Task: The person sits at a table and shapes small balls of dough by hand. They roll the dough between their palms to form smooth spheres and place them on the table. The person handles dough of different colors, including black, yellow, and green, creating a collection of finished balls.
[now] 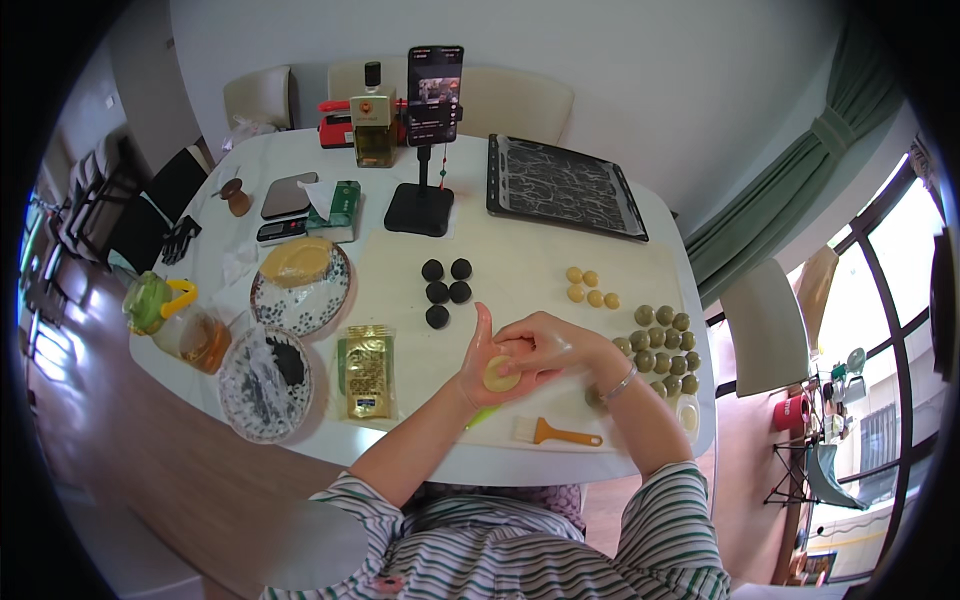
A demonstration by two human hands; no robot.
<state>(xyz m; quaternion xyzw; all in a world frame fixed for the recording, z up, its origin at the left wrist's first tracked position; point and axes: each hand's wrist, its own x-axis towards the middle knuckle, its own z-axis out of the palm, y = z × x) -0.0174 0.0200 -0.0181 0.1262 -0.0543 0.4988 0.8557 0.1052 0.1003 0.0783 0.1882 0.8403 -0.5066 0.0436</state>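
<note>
A flattened disc of yellow dough [502, 374] rests on the upturned palm of my left hand [476, 375], whose thumb points away from me. My right hand [551, 346] reaches across from the right, its digits pressing on the disc and palm; some of its fingers are hidden. Several black balls [437, 292] lie beyond my hands on a pale mat [517, 259]. Small yellow balls [595, 298] sit to their right. Near my right wrist are rows of olive-green balls [661, 363], partly covered by the forearm. An orange-handled brush [562, 435] lies close to the table edge.
A dark baking tray [570, 187] occupies the back right. A phone [435, 95] on a stand and a glass bottle [375, 127] rise behind. Leftward are a plate with yellow dough [300, 300], a plate with black paste [259, 394], a teapot [187, 330], a gold packet [367, 375] and scales [285, 196].
</note>
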